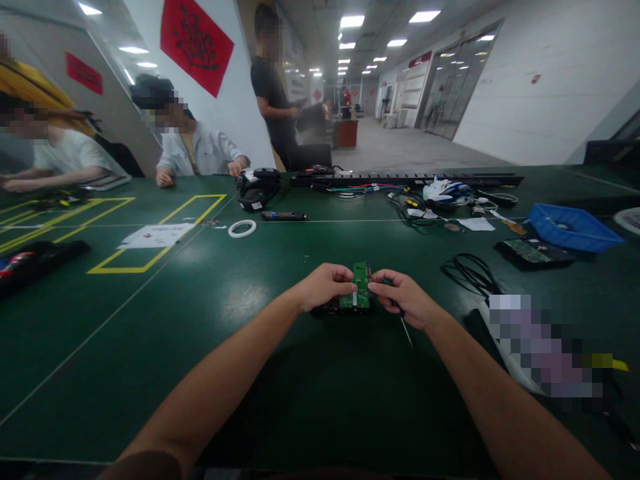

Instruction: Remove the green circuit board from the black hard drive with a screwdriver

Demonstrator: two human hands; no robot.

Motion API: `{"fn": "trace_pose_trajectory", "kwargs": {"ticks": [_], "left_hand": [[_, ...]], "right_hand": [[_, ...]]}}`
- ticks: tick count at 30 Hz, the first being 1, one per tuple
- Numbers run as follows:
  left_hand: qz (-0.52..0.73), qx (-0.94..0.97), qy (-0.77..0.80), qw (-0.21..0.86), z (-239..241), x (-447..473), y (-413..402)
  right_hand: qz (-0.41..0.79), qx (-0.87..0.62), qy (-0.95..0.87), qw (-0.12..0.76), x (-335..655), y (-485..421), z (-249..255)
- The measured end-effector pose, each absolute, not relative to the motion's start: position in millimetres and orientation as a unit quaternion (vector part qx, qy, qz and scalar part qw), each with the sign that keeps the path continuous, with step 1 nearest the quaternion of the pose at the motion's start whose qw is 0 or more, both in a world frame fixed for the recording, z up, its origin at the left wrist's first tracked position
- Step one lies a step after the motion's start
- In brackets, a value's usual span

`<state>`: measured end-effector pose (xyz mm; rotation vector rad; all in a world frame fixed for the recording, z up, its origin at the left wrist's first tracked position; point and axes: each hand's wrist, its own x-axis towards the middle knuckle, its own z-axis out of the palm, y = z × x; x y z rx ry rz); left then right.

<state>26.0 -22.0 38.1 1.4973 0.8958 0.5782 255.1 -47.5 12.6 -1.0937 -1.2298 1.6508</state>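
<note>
A small green circuit board (361,285) sits on a dark flat device (330,308) on the green table (200,320). My left hand (324,285) is closed with its fingertips pinching the board's left edge. My right hand (403,297) is closed on the board's right edge, and a thin screwdriver shaft (407,332) sticks out below that hand toward me.
A white ring (243,229), a black pen-like tool (283,215) and a black headset (257,189) lie farther out. Cables (467,272), a second dark device (534,253) and a blue tray (573,228) are on the right. Seated people work at the far left; one stands behind.
</note>
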Motion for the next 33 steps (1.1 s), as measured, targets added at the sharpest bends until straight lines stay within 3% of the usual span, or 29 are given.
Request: {"fn": "trace_pose_trajectory", "kwargs": {"ticks": [33], "left_hand": [[0.299,0.62,0.351,0.635,29.6,23.5,-14.3]], "right_hand": [[0.668,-0.406,-0.487,0.389,255.7,-49.8,14.0]]}}
